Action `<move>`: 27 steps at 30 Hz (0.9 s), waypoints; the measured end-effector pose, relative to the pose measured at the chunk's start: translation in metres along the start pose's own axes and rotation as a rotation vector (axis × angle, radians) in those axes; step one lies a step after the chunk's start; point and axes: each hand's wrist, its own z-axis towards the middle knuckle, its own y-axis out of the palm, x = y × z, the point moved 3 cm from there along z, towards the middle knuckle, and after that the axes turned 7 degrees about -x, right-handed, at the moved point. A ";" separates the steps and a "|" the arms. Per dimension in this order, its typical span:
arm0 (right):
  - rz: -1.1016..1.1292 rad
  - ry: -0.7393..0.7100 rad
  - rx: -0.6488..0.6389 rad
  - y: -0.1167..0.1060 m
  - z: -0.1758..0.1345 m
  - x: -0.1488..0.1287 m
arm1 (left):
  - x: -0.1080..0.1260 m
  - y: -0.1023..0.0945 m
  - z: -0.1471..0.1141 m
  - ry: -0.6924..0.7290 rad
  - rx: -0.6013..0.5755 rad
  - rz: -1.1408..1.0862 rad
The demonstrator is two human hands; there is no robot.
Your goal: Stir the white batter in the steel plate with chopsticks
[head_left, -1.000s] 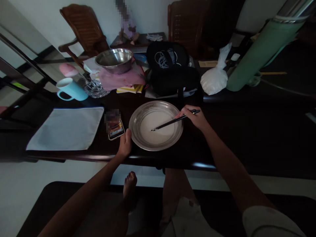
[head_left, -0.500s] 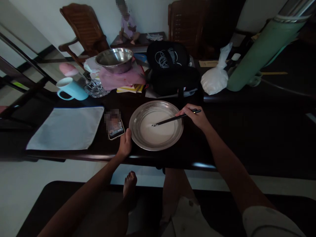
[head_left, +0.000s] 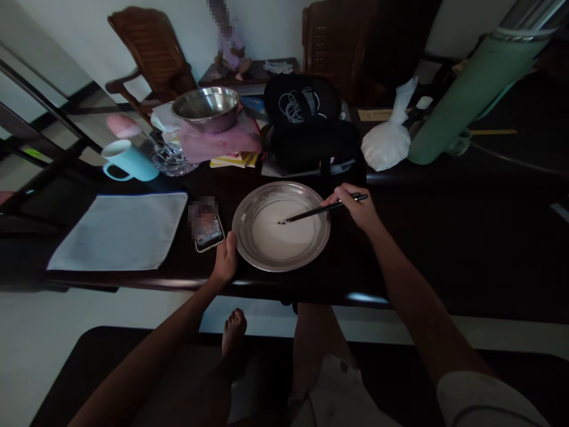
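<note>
A wide metal bowl (head_left: 239, 237) of white, milky liquid (head_left: 284, 240) sits on the dark table near its front edge. My left hand (head_left: 226, 258) grips the bowl's left rim, thumb up against it; its other fingers are mostly hidden below. In my right hand (head_left: 355, 207), closed at the bowl's right side, is a pair of black chopsticks (head_left: 313, 212). They slant down to the left, with their tips in the liquid near the middle of the bowl. Just left of the bowl lies a phone (head_left: 208, 234), its screen lit.
Left stand a pale cloth pouch (head_left: 120, 231) and a light blue mug (head_left: 131, 161). Behind the bowl are a smaller metal bowl (head_left: 207, 112), a black bag (head_left: 311, 142), a tied bag of white powder (head_left: 386, 145) and a tall green flask (head_left: 475, 101). A person (head_left: 231, 50) sits farther back.
My right hand has shifted slightly right, drawing the chopstick tips a little right and up through the liquid. My left hand and the bowl have stayed put.
</note>
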 end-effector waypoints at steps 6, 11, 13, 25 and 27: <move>0.020 0.001 -0.051 0.005 0.000 0.001 | -0.001 0.000 -0.001 -0.023 -0.009 -0.045; -0.006 -0.003 -0.054 0.005 0.000 0.000 | -0.001 0.000 -0.002 -0.029 0.012 -0.074; 0.013 -0.012 0.007 0.000 0.000 0.000 | -0.001 0.000 -0.001 -0.027 0.006 -0.077; -0.028 0.009 -0.002 0.001 0.000 -0.002 | 0.000 0.000 0.000 -0.036 -0.002 -0.048; -0.008 0.007 0.051 -0.002 0.000 -0.002 | 0.000 0.000 -0.001 -0.047 -0.007 -0.040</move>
